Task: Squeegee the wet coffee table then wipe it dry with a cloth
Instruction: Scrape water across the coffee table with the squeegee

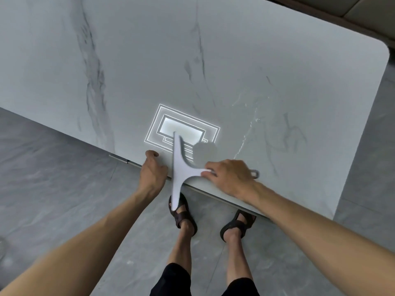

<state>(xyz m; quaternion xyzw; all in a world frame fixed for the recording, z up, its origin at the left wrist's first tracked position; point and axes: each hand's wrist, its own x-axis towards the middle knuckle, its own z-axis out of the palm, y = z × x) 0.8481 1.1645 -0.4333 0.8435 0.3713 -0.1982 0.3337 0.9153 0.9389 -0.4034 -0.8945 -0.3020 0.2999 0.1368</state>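
Note:
A white T-shaped squeegee [178,167] lies across the near edge of the marble coffee table [149,60], its blade end hanging past the edge over the floor. My right hand [229,178] is closed around its handle, whose hanging loop sticks out behind my wrist. My left hand [152,169] grips the table's near edge just left of the blade, thumb on top. A thin trail of water [245,135] glints on the tabletop to the right of the squeegee. No cloth is in view.
A ceiling light reflects as bright nested rectangles [181,129] on the tabletop. The table's rounded corner [382,54] is at the far right. My sandalled feet [183,212] stand on grey tiled floor [53,178] right below the edge.

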